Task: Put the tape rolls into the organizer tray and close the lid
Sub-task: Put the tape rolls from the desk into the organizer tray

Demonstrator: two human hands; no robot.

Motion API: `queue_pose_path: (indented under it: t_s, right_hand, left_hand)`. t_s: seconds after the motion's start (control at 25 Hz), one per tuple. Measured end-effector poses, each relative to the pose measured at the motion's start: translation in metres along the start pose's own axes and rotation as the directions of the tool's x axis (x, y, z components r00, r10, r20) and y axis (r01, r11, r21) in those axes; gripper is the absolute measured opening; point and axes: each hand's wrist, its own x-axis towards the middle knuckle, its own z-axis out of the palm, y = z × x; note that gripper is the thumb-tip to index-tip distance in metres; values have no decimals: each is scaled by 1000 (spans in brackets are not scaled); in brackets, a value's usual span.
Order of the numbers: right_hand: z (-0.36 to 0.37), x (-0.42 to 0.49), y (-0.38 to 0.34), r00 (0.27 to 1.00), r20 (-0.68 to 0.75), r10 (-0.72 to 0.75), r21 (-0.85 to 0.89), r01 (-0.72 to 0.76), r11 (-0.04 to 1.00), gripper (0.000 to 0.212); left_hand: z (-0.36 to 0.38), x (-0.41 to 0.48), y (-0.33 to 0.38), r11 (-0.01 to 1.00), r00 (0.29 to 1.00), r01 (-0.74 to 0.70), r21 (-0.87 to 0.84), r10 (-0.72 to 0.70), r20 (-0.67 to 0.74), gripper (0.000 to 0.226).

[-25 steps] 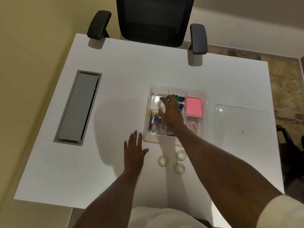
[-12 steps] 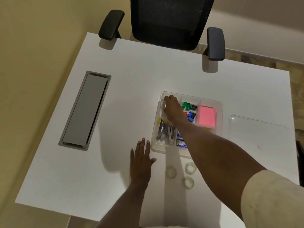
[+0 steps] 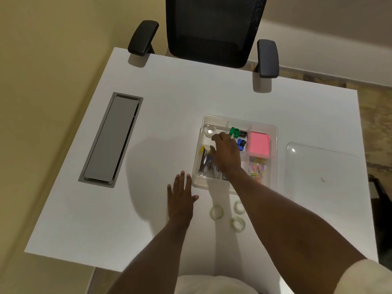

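On worktop (image 3: 212, 98): three tape rolls (image 3: 216, 212), unmarked.
Tray (image 3: 273, 132): one roll (image 3: 210, 131) inside.
Left hand (image 3: 180, 198): flat, spread.
Right hand (image 3: 226, 154): loose, empty.
Writing: none legible.

1 tape roll (image 3: 210, 131) in tray (image 3: 273, 132); 3 rolls (image 3: 216, 212) before it; lid (image 3: 318, 166) right.

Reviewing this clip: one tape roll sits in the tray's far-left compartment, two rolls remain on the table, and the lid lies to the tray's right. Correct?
Not quite: three tape rolls remain on the table, not two, as the head view shows. One roll does sit in the tray, and the lid lies to its right.
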Motion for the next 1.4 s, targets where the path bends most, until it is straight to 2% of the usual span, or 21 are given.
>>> queue_pose_path:
  t_s: [0.08,0.28,0.4,0.52,0.6,0.76,0.92,1.04,1.2,1.4]
  right_hand:
    - [-5,-26,2,1000,-25,-12,13,13,1000,25]
    - [-10,-94,13,991,13,-131,-58,132,990,18]
    - [-10,-136,25,994,20,-112,-55,113,992,14]
    - [-9,-170,43,998,46,-34,-44,36,998,12]
    - [-9,-187,55,995,69,70,-17,-69,997,16]
    - [-6,-207,72,937,159,311,49,-322,945,40]
    - [1,-212,73,876,283,391,37,-417,908,58]
    - [7,-211,68,873,291,391,32,-418,908,62]
    - [14,-210,63,887,258,383,9,-398,917,50]
    - [12,-210,55,970,123,211,161,-230,960,57]
  left_hand:
    - [-4,-2,3,1000,1000,-2,0,2,3,83]
    - [-9,-4,7,1000,1000,-9,24,9,-1,84]
    - [-10,-5,8,999,1000,-21,45,21,5,84]
    - [-11,-6,8,998,1000,-29,55,29,8,83]
    - [-11,-6,8,998,999,-35,49,35,4,83]
    - [-11,-6,8,999,999,-37,38,37,9,83]
    - [-11,-5,9,998,999,-31,49,30,22,83]
    - [-11,-4,9,999,999,-26,43,24,30,83]
    - [-12,-3,8,1000,999,-23,10,22,36,83]
    - [-11,-3,9,1000,999,-17,3,17,36,83]
